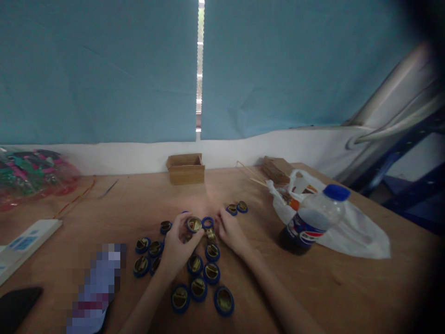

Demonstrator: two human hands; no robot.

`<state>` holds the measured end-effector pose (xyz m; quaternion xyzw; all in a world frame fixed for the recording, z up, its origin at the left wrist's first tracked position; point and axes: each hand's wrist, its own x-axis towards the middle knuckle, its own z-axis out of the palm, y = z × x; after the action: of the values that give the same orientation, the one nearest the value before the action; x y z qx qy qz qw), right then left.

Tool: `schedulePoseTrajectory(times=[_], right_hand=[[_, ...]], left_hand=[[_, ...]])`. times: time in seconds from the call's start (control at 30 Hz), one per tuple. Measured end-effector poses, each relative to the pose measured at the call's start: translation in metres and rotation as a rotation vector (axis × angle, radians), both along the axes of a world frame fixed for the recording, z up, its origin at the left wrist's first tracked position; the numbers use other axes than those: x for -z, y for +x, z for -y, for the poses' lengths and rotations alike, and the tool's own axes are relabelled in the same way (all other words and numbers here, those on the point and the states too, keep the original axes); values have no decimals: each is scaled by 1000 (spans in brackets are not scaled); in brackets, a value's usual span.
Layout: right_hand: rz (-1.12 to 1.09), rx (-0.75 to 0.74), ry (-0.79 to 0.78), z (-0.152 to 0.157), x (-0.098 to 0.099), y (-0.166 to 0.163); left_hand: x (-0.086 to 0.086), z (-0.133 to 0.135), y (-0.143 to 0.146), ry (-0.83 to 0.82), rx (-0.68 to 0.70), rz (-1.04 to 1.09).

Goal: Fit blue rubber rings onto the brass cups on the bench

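My left hand (181,239) grips a round blue-rimmed disc (193,225) with a shiny gold inside between thumb and fingers. Close beside it, my right hand (227,232) has its fingers curled together; what they hold, if anything, is hidden. Between the hands are a blue ring (207,223) and a small gold metal piece (210,234). Several more blue-rimmed discs lie around my hands, many with a bar across the gold face, such as one disc (198,288) in front. A larger-looking disc (224,300) near me shows no clear bar. Two discs (242,207) sit beyond my right hand.
A small open cardboard box (186,175) stands at the wall. To the right are a cola bottle (313,220), a white plastic bag (361,236) and brown cardboard (277,170). On the left lie a clear bag of colourful items (34,174), a white power strip (28,246) and a blurred packet (97,290).
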<state>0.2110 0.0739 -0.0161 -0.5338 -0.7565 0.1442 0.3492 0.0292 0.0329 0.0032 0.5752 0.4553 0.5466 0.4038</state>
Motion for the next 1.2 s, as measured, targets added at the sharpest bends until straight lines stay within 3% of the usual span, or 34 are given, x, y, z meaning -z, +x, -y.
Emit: schedulePoseTrajectory(times=[0.27,0.43,0.87,1.2], right_hand=[[-596,-78,-223,1,-6,0],[-809,-149,-312,-1,-5,-1],[-983,-175,-553,8,-21,-3],[-1245,-253,-781,17,-28,-7]], left_hand=[[0,2,2,12,5,-67],[-2,3,2,24,63,-97],[-4,5,2,-2,61,-136],[4,2,-1,6,31,-233]])
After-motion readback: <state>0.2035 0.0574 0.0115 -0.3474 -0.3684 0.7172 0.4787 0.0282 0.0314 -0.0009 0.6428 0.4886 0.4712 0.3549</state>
